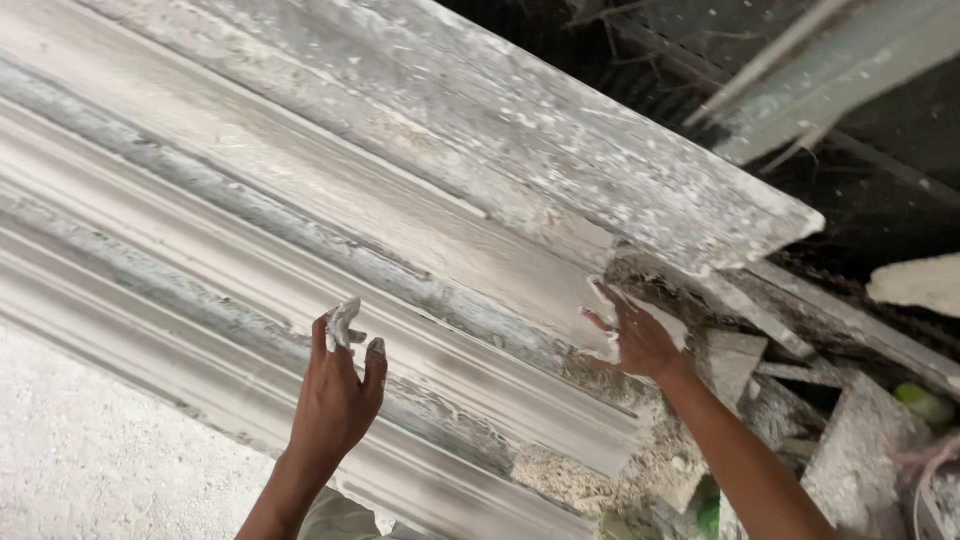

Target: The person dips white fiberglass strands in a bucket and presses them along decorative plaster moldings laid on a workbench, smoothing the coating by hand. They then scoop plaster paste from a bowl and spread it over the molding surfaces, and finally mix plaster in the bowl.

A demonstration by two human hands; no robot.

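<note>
A long grey-white plaster moulding form [300, 230] with stepped ridges runs from the upper left to the lower right. My left hand [338, 395] is raised over its lower ridges, and a small lump of white plaster [342, 322] sits pinched at its fingertips. My right hand [635, 340] rests spread against the form's broken right end, fingers on a white plaster edge [600, 300]. A plaster-spattered board [560, 140] lies along the top of the form.
Rubble and broken plaster pieces [740, 400] pile up at the form's right end. A rough pale floor [90, 450] shows at the lower left. Dark ground and a slanted grey plank [800, 90] lie at the upper right. A green object [925, 400] sits at the far right.
</note>
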